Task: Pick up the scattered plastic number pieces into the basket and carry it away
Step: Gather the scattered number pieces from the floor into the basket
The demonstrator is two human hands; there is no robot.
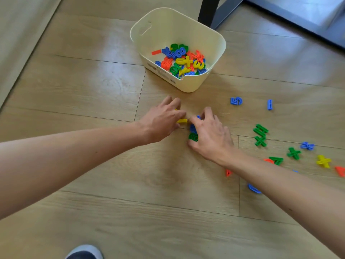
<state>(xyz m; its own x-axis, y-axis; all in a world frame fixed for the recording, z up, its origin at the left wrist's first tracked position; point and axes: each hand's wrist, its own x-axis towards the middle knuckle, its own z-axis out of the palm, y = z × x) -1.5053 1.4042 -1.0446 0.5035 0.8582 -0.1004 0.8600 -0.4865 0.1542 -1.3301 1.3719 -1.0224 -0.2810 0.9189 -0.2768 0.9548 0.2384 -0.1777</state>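
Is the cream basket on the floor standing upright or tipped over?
Upright. The basket stands on its base, open top facing up, and the number pieces lie at its bottom.

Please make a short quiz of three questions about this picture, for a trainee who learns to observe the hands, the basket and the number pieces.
1. True or false: the basket already holds number pieces.
2. What colour is the 5 lying on the floor? A red; B blue; C yellow.
3. Fill the gap: the ____ hand curls its fingers over a green piece.
Key: 1 true; 2 B; 3 right hand.
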